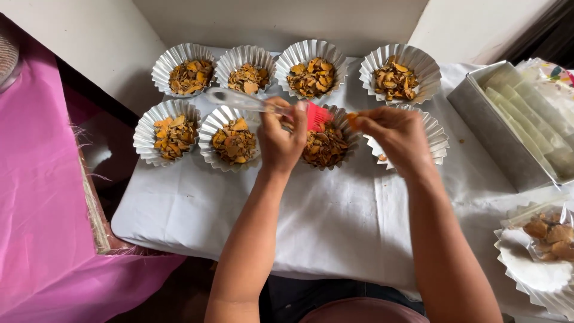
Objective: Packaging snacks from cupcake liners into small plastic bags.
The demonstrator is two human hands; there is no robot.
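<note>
My left hand (281, 140) grips a brush (263, 106) with a clear handle and red bristles, the bristles pointing right over a filled foil cup (326, 146). My right hand (397, 140) pinches a small orange chip (353, 119) just right of the bristles, above a foil cup (439, 140) that it mostly hides. Other fluted foil cups holding brown and orange chips stand in two rows on the white cloth (335, 221).
A metal tray (484, 122) with pale strips stands at the right. Stacked empty foil cups (532, 272) and a clear bag of brown pieces (547, 230) lie at the lower right. Pink cloth (36, 191) covers the left side. A white wall runs behind.
</note>
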